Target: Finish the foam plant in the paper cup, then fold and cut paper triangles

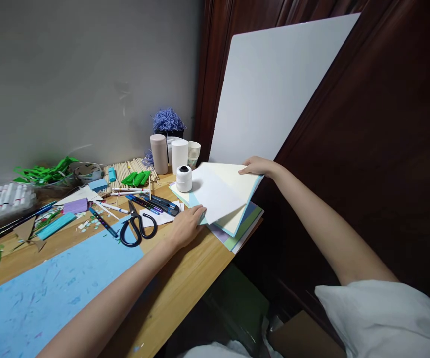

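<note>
At the right end of the table lies a stack of paper sheets [220, 191], white and cream with light blue edges showing. My right hand [257, 166] grips the far right corner of the upper sheets, which are lifted a little and fanned. My left hand [188, 226] is closed at the near left edge of the sheets, pinching a corner; its fingertips are partly hidden. Green and purple sheets [250, 223] lie underneath. A white thread spool [184, 179] stands at the stack's left side. Black-handled scissors [138, 226] and a utility knife [162, 204] lie left of my left hand.
A white board [278, 84] leans against the dark wooden panel behind the stack. Cups and jars [158, 154] stand at the back. Wooden sticks [125, 171], green bundles [136, 178], pens [103, 221] and paper scraps cover the left. A blue sheet [61, 293] lies in front.
</note>
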Tool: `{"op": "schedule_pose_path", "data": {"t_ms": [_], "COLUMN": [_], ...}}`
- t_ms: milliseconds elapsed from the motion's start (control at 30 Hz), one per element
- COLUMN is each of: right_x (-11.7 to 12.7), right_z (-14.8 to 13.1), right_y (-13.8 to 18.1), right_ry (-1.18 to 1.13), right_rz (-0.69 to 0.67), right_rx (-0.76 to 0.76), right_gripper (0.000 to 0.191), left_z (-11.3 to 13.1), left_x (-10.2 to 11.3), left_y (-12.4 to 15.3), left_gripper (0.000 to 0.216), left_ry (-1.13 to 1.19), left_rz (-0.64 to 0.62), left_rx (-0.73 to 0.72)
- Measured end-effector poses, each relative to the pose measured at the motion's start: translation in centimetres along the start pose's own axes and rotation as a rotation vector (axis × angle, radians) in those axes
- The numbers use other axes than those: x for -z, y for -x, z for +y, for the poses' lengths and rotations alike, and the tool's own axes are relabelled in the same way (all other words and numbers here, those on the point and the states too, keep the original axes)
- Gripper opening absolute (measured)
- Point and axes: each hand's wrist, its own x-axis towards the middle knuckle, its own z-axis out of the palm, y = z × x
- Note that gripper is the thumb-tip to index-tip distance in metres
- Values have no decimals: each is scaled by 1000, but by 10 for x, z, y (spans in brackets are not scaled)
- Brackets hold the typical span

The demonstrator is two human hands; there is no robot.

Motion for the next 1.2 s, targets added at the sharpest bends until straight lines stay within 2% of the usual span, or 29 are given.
{"op": "schedule_pose_path", "data": {"t_ms": [67,133,200,267,300,367,500,567,667,767,967,1100,1200], "right_x": [-8,-14,-17,-17,-16,-12,2,14,34,53,79,87,90], "right_z": [10,18,22,21,19,12,-7,-18,-35,-52,-77,-81,-68], "right_y": [-3,-4,-4,-3,-2,1,6,9,13,20,56,89,110], "right_ry": [-4,-9,-14,-18,-19,-18,-22,-39,-48,46,323,442,387], "right_rz": [-30,-50,-61,-62,-57,-40,5,27,85,166,422,603,720], "right_rx": [-9,-10,-4,6,11,25,52,50,49,82,99,91,41], "right_gripper": [19,20,22,23,24,24,24,24,21,18,21,29,42], "left_z": [-3,-9,-20,-34,-41,-54,-69,-71,-71,-71,-72,-75,-75], "left_x": [5,10,14,15,15,15,18,21,27,28,13,8,10], "left_y": [-1,-7,-22,-44,-56,-80,-103,-103,-101,-101,-99,-98,-98], "left_gripper": [51,66,80,96,101,101,56,44,44,45,42,44,48], "left_ry": [69,158,209,236,272,371,447,438,426,424,440,462,498], "left_rz": [25,127,328,545,593,594,530,543,577,589,569,558,524], "left_rx": [-44,-23,113,316,389,456,466,475,483,480,456,455,453]}}
